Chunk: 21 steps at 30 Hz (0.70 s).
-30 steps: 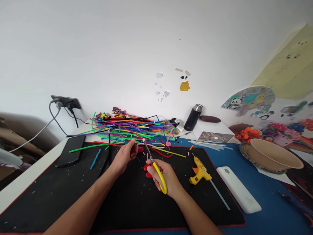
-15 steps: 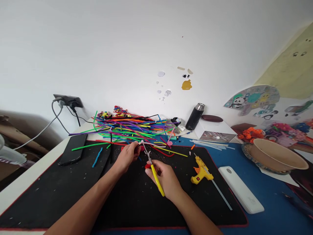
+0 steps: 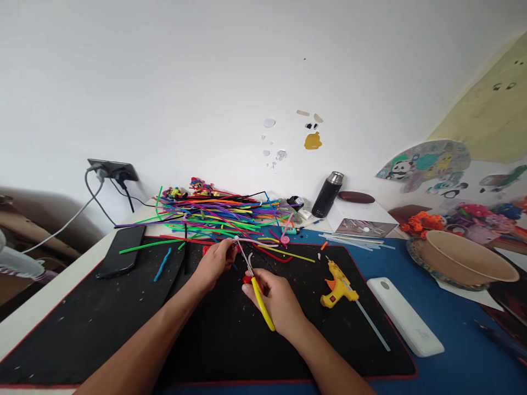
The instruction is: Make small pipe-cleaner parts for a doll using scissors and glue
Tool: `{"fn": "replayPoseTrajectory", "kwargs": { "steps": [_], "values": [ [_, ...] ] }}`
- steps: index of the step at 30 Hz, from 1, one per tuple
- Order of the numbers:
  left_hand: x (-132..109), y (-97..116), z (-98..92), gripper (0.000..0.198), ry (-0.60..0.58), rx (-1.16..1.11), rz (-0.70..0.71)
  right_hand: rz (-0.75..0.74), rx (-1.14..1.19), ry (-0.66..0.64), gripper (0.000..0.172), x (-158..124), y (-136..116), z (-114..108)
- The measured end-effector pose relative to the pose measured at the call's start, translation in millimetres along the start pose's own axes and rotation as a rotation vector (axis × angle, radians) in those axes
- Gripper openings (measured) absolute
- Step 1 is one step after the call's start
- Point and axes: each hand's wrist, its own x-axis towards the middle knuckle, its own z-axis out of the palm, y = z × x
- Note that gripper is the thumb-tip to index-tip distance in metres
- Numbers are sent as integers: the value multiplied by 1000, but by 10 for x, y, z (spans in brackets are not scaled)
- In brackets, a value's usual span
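My left hand is closed in a pinch at the far side of the black mat. A white pipe cleaner runs right from its fingertips; exactly what lies between the fingers is partly hidden. My right hand is wrapped round yellow-handled pliers, whose thin metal jaws point up and left to the left fingertips. A short pale curl shows beside the jaws. Small red pieces show by my right thumb, and more red is partly covered behind my left hand.
A heap of coloured pipe cleaners lies along the wall. On the right are a yellow glue gun, a white power bank and a bowl. A black phone lies left; a black flask leans at the back.
The pliers have shifted slightly left, and their jaws look closer together at my left fingertips. My left hand has hardly moved; the whole view has shifted a little.
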Motion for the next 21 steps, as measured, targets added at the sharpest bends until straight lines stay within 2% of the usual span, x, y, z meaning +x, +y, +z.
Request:
{"fn": "replayPoseTrajectory", "kwargs": {
  "steps": [4,10,15,21],
  "values": [
    [6,-8,-8,46,8,-15,-2,-5,45,1,37,-2,-17,19],
    [16,2,-43,47,-2,-60,28,211,462,-177,69,-4,-33,14],
    [44,-19,-58,47,-9,-77,47,198,662,-267,65,-35,-111,-63],
    [58,-50,-86,47,2,-65,79,237,774,-344,63,-58,-134,-106]
  ]
}}
